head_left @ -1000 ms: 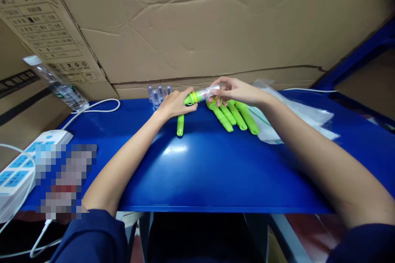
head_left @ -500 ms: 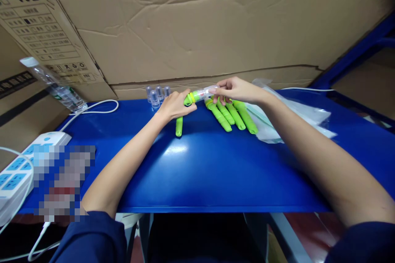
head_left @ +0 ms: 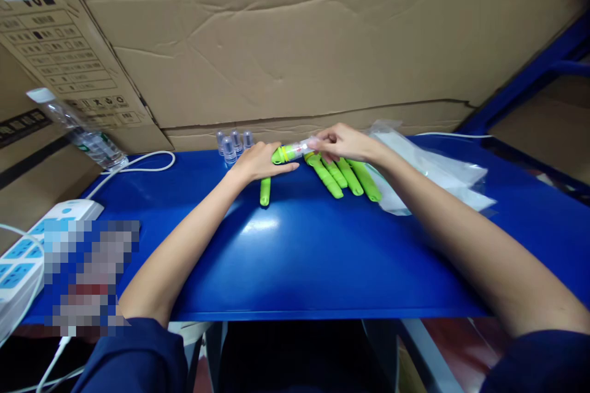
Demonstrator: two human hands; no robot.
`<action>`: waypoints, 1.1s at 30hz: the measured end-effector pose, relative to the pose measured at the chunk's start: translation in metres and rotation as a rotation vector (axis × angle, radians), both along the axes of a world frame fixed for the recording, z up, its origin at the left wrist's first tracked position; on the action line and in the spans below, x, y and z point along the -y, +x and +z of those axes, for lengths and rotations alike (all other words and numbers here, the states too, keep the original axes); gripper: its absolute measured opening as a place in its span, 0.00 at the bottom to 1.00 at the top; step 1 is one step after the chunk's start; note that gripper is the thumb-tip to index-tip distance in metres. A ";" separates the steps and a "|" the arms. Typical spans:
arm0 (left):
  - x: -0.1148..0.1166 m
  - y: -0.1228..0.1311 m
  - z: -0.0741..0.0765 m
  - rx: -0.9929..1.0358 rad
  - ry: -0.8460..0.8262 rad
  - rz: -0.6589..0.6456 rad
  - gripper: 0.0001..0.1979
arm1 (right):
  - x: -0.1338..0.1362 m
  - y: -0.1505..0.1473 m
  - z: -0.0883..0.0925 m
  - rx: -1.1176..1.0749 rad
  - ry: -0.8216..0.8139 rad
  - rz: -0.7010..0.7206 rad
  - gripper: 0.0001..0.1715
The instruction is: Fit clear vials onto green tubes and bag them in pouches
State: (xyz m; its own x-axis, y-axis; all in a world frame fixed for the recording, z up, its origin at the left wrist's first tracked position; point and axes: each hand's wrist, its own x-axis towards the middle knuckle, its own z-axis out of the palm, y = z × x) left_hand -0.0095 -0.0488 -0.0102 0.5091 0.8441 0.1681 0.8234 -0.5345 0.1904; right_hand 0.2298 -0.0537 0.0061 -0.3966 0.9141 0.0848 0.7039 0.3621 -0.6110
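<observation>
Left hand [head_left: 259,161] grips the tube [head_left: 296,151], right hand [head_left: 340,142] pinches its clear end (likely for steadiness); green sticks [head_left: 351,177] lie toward four o'clock.

Before you, creased cardboard [head_left: 295,43] forms a wall behind the glossy blue counter [head_left: 341,264], which throws back a white glare [head_left: 261,223]. At your right slants a blue frame [head_left: 520,87]; below are grey legs [head_left: 428,359] and reddish floor [head_left: 461,344].

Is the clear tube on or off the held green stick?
On, at least partly: the green stick shows through the clear tube by the yellow band. Fully seated? Cannot tell.
</observation>
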 end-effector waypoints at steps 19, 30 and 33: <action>-0.007 -0.014 0.005 -0.077 0.010 -0.011 0.36 | 0.004 -0.012 -0.005 -0.268 0.009 0.045 0.31; -0.003 -0.015 0.015 -0.051 -0.002 0.004 0.37 | 0.009 -0.017 -0.003 -0.324 0.007 0.074 0.31; 0.001 -0.011 0.017 -0.010 -0.010 -0.009 0.37 | 0.009 -0.016 -0.001 -0.196 0.014 -0.068 0.36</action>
